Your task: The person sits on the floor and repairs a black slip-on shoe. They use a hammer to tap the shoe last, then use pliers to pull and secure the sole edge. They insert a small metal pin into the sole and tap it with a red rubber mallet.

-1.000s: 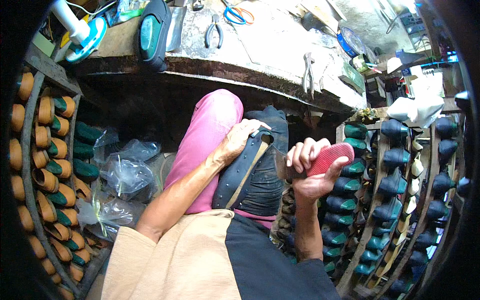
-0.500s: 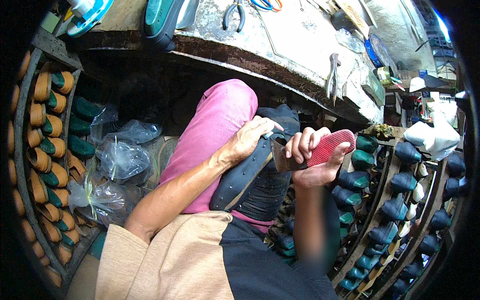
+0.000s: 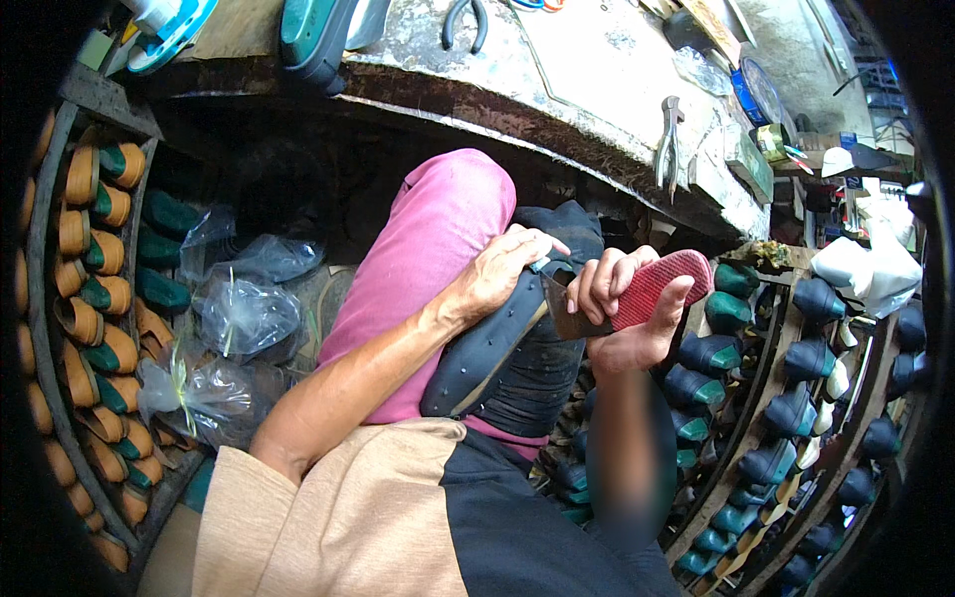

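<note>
A dark shoe upper stretched on a last [image 3: 482,343] lies sole side up across my lap, small tacks studding its underside. My left hand [image 3: 502,267] grips its far end, fingers bent over it and the index finger stretched out. A small pale bluish piece [image 3: 540,264] shows by those fingertips; I cannot tell what it is. In my right hand [image 3: 629,308] is a wide-bladed knife [image 3: 568,310] with a red textured grip [image 3: 665,289]. My fingers wrap its near part, the thumb lying along the red face. The blade's edge is against or very near the shoe beside my left fingertips.
A worn workbench [image 3: 587,90] spans the far side, with pincers [image 3: 670,144], pliers [image 3: 465,25] and a green shoe last [image 3: 316,40]. Racks of tan and green lasts [image 3: 107,289] stand at left, racks of dark shoes [image 3: 796,358] at right. Clear plastic bags [image 3: 244,313] lie left of my leg.
The whole view has shifted slightly. The red grip has turned a little in my right hand, while the blade stays beside my left fingertips and the shoe keeps its place on my lap.
</note>
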A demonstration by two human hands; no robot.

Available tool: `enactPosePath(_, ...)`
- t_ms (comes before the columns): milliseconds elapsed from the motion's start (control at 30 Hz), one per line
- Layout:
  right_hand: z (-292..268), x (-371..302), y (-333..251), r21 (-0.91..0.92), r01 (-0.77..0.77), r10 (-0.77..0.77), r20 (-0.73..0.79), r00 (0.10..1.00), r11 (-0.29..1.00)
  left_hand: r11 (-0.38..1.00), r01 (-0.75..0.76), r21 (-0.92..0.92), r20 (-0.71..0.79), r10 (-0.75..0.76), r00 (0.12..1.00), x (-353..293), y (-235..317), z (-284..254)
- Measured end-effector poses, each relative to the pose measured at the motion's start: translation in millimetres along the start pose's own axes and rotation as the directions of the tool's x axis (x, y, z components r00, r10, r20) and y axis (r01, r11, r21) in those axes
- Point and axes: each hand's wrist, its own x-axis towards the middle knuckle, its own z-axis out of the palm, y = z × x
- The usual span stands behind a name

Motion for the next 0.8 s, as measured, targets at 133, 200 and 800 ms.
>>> enactPosePath(133, 14.0, 3.5, -3.6, -0.019, -0.004, 0.002, -0.131, 0.991, 1.0, 0.998, 0.014, 0.059, 0.011, -0.014, 1.0, 0.1, 1.2, -0.8)
enactPosePath(200, 21.6, 9.7, -6.3, -0.043, -0.019, 0.011, -0.177, 0.984, 0.999, 1.0, 0.01, 0.007, 0.003, -0.01, 1.0, -0.7, -1.1, 0.2)
enactPosePath(800, -7.5, -30.1, 9.7, -0.495, 0.049, 0.04, 0.167, 0.985, 0.868, 0.953, 0.207, -0.222, 0.044, -0.202, 0.978, -7.1, -1.0, -8.8)
